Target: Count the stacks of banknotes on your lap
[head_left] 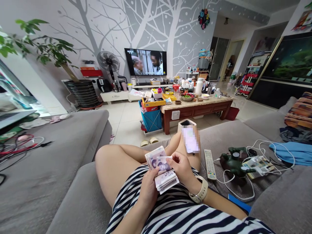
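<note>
A folded stack of purple-grey banknotes (167, 182) marked with a 5 rests above my lap, gripped by my left hand (148, 185) with the thumb across the front. The upper part of the stack fans out toward my knees. My right hand (181, 167), with a cream watch (201, 191) on its wrist, pinches the top right corner of the front banknote (162, 163) between thumb and fingers. Just beyond the hands, a phone (190, 139) with a blurred screen leans on my leg. Some fingers of my left hand are hidden behind the notes.
On the grey sofa to my right lie a remote control (210, 164), a dark green figure-like object (235, 164) and a power strip (259, 166) with white cables. A cluttered coffee table (168, 112) stands ahead, with a blue bin (151, 120) beside it. Cables (31, 143) lie at left.
</note>
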`<action>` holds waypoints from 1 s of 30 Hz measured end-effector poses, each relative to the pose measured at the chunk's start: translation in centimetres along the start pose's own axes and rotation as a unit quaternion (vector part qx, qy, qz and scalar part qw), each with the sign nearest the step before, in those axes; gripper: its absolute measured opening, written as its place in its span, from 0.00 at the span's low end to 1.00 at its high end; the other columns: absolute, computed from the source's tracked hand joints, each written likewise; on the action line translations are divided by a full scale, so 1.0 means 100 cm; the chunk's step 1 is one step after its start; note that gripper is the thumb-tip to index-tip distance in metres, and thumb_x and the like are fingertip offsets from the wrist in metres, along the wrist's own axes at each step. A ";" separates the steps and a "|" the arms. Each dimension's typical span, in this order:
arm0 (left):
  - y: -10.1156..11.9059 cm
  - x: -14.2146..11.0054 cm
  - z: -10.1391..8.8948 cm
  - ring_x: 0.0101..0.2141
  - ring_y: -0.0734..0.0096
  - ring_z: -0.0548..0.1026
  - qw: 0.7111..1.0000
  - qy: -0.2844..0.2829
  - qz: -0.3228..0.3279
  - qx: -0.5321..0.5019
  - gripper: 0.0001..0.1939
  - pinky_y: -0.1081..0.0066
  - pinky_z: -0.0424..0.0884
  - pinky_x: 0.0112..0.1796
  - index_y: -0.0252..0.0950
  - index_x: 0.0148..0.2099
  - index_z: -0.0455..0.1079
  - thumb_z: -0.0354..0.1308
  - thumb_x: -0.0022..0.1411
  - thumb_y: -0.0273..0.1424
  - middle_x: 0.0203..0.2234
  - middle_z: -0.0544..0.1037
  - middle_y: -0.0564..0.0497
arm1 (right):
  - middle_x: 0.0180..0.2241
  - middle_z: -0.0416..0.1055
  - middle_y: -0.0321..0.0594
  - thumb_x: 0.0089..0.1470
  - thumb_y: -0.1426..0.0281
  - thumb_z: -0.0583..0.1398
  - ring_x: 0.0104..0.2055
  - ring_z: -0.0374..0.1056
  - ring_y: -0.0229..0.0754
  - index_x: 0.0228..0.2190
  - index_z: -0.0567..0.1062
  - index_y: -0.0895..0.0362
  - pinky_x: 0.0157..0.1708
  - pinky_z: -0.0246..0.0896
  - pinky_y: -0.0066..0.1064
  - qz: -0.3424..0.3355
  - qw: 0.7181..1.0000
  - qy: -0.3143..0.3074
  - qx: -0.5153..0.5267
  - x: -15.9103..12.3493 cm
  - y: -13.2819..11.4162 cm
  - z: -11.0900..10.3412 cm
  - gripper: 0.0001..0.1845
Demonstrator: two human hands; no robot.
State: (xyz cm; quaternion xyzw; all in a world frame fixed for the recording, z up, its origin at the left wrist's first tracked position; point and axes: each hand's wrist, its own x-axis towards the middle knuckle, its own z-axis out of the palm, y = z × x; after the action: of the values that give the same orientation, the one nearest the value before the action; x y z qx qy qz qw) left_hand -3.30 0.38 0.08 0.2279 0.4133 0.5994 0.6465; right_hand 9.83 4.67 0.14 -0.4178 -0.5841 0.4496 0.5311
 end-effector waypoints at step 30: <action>-0.003 0.008 -0.003 0.25 0.68 0.71 0.998 -0.011 0.053 0.027 0.09 0.69 0.68 0.31 0.35 0.22 0.75 0.64 0.47 0.36 0.22 0.79 0.51 | 0.27 0.67 0.35 0.59 0.59 0.60 0.29 0.60 0.37 0.29 0.72 0.57 0.31 0.57 0.27 -0.061 0.995 -0.082 0.013 -0.009 -0.013 -0.002 0.14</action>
State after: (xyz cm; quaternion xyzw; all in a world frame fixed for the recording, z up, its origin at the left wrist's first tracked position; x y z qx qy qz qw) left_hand -3.38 1.00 -0.50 0.2729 0.4095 0.6188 0.6123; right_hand 10.10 3.48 1.17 -0.3365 -0.6443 0.4564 0.5132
